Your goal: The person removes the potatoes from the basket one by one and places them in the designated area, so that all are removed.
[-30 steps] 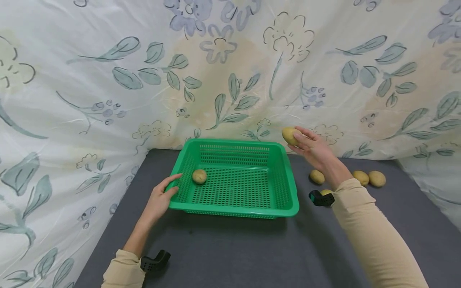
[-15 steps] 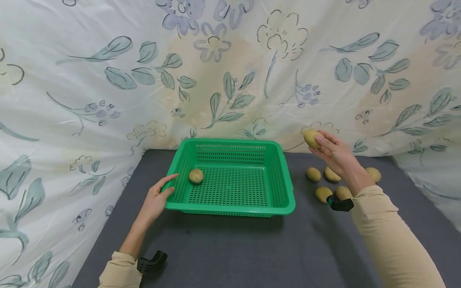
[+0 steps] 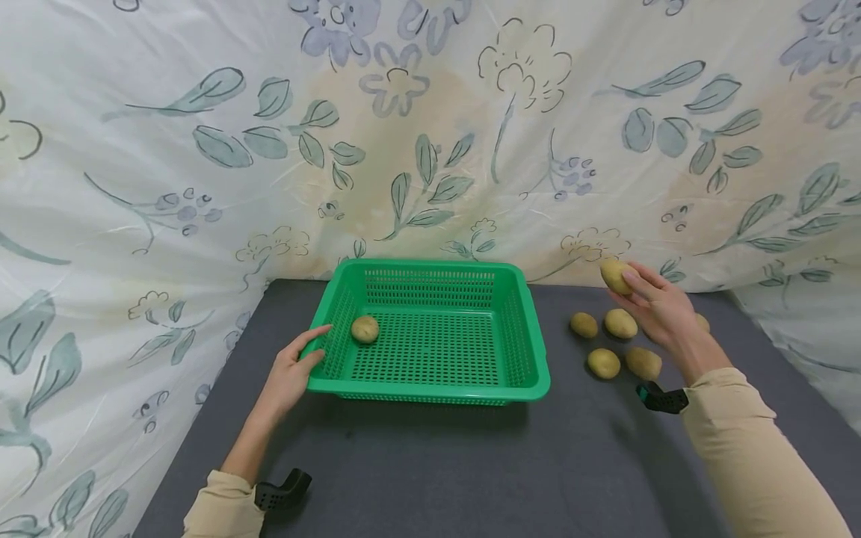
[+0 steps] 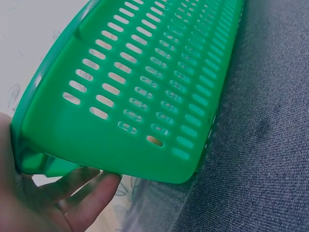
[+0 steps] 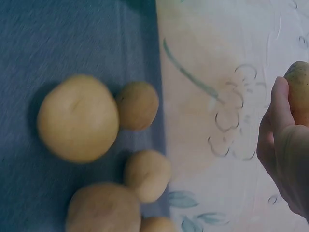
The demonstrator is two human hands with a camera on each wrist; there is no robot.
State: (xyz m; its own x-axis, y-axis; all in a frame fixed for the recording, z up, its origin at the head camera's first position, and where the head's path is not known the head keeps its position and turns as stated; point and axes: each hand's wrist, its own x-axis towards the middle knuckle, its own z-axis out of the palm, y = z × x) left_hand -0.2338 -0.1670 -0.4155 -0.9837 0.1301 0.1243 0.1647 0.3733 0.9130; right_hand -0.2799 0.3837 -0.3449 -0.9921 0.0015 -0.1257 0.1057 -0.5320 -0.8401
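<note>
My right hand (image 3: 662, 306) pinches a yellowish potato (image 3: 615, 276) between thumb and fingers, raised above several potatoes on the table. In the right wrist view the held potato (image 5: 300, 92) is partly cut off by the frame edge. My left hand (image 3: 289, 373) grips the left rim of a green plastic basket (image 3: 430, 392), thumb over the rim. The left wrist view shows its fingers (image 4: 94, 200) curled under the basket's edge. Inside the basket, near its left wall, lies one potato (image 3: 365, 329).
Right of the basket lie a small potato (image 3: 584, 325), a paler potato (image 3: 620, 323) and several more, one partly hidden behind the right wrist. A dark grey cloth (image 3: 430, 471) covers the table. A floral curtain (image 3: 430, 149) hangs along the back and sides.
The right hand has moved right and somewhat down, away from the basket, still holding the potato. The left hand stays on the rim. The view has shifted slightly.
</note>
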